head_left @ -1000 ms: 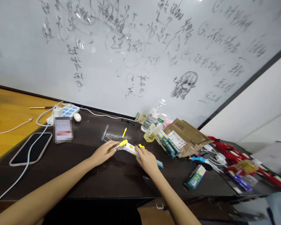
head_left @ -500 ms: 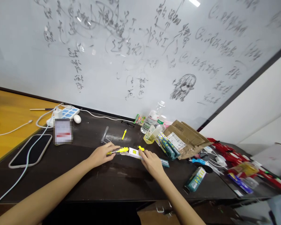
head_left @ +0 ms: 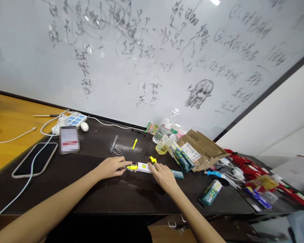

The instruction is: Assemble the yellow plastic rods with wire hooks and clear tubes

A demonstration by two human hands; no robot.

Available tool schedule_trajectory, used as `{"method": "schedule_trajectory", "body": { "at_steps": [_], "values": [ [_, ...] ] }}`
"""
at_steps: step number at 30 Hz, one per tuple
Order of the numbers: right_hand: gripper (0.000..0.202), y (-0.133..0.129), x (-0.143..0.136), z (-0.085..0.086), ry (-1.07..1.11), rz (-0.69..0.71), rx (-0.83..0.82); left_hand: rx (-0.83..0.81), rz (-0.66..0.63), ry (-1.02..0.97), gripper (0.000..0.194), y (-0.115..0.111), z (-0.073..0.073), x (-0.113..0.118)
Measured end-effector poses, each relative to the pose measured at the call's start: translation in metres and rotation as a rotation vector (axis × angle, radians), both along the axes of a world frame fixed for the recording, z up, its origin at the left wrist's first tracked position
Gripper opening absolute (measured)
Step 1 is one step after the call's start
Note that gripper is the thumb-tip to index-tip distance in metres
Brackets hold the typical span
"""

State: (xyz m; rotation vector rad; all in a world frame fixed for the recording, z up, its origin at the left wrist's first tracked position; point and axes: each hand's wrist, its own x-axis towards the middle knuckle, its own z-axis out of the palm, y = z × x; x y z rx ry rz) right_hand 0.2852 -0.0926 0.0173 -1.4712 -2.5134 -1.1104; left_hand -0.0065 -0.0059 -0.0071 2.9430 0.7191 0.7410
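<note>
My left hand point(head_left: 111, 168) is closed around a slim yellow-and-black tool point(head_left: 132, 167), with much of it hidden under the fingers. The tool's yellow end meets the left end of a small white box point(head_left: 143, 167) bearing a yellow square; whether it is inside I cannot tell. Gripping the box's right end is my right hand point(head_left: 163, 175), fingers bent over it. Just above that hand lies a bright yellow piece point(head_left: 153, 159). Farther back are a thin yellow strip point(head_left: 134, 144), a clear tube point(head_left: 114, 143) and a bent metal wire piece point(head_left: 118, 151).
Green boxes point(head_left: 181, 158) lean by a brown cardboard package point(head_left: 202, 150) and bottles point(head_left: 163, 131). Another green box point(head_left: 210, 193) lies at front right. A phone point(head_left: 35, 160), cables and a power strip point(head_left: 77, 118) occupy the left. A whiteboard point(head_left: 131, 84) rises behind.
The yellow tool and the white box have come end to end, and the box lies more level. My left hand has moved slightly right.
</note>
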Motion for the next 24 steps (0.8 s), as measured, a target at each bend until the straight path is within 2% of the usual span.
{"method": "schedule_trajectory", "body": {
  "at_steps": [7,13,18,24],
  "values": [
    [0.038,-0.003,-0.003,-0.002,-0.009,0.001,-0.014,-0.026,0.091,-0.023,0.041,-0.002,-0.001,0.005],
    [0.04,0.0,-0.002,-0.005,-0.011,0.031,-0.054,-0.041,0.007,-0.047,0.04,0.002,-0.004,0.001],
    [0.039,0.004,0.0,0.001,0.018,0.09,-0.135,0.036,-0.1,-0.057,0.034,0.0,0.002,0.0],
    [0.044,0.001,-0.014,0.007,0.112,0.104,-0.289,0.094,-0.072,-0.044,0.027,-0.004,0.002,0.006]
  ]
}}
